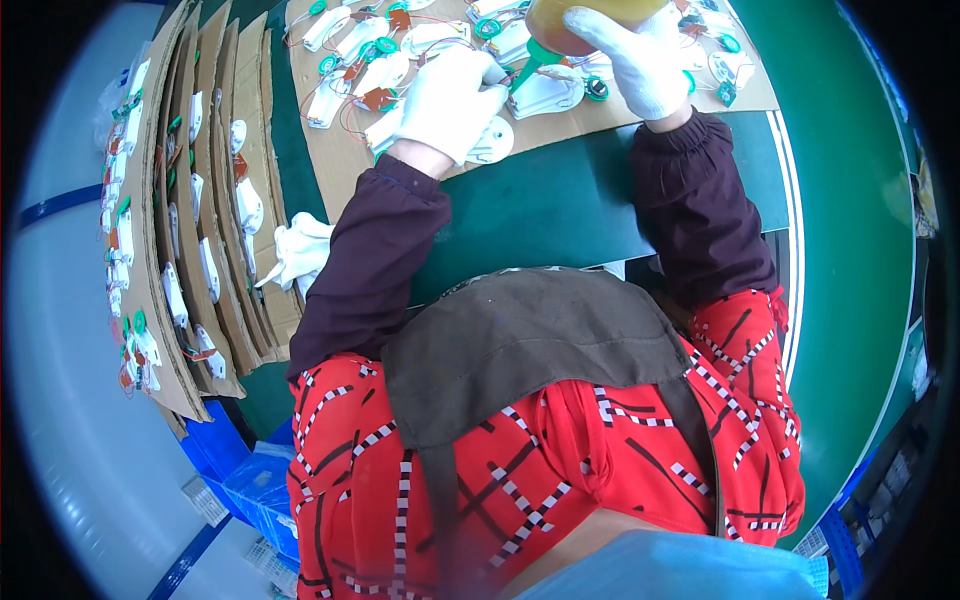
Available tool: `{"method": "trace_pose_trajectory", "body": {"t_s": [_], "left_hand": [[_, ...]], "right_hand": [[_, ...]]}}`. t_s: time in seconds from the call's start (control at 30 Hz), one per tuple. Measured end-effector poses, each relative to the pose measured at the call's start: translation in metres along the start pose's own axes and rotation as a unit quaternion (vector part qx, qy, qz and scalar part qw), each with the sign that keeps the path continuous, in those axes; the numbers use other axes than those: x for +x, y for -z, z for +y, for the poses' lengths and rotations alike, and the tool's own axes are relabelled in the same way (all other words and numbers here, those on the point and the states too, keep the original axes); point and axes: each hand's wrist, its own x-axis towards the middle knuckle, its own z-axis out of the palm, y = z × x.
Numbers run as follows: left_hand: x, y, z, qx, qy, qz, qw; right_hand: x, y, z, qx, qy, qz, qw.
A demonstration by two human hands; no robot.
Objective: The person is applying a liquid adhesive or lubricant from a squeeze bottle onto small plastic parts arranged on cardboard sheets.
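My right hand (640, 75), in a white glove, grips a squeeze bottle of amber liquid (575, 28) tipped downward. Its green nozzle (535, 58) points at a white plastic housing (550, 92) on a cardboard sheet (325, 165). Just left of the nozzle tip is my left hand (445, 105), also gloved in white, with its fingers pinched together low over the parts. What sits between those fingertips is too small to make out. A round white piece (492, 140) lies beside that hand. Around both hands are several similar housings with red wires, brown pieces and green discs.
Several cardboard sheets bearing more white parts (225, 180) stand close together at the left. A crumpled white glove or cloth (300, 248) lies beside my left forearm. The green work surface (540, 195) has a pale edge strip at right. Blue bins (260, 485) sit lower left.
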Motion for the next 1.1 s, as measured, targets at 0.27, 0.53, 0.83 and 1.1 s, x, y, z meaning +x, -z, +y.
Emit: {"method": "trace_pose_trajectory", "body": {"t_s": [0.27,0.53,0.83,1.1], "left_hand": [[-0.006,0.000,0.001,0.090,-0.011,0.032,0.995],[-0.007,0.000,0.004,0.113,0.000,0.047,0.992],[-0.007,-0.001,0.006,0.136,0.024,0.038,0.990],[-0.007,0.001,0.009,0.165,0.003,0.056,0.985]], "right_hand": [[-0.004,-0.006,-0.001,0.053,-0.028,0.016,0.998],[-0.008,0.028,0.037,-0.075,0.006,-0.054,0.996],[-0.008,-0.002,-0.001,0.054,-0.051,-0.044,0.996],[-0.007,0.000,-0.003,0.078,-0.072,-0.078,0.991]]}}
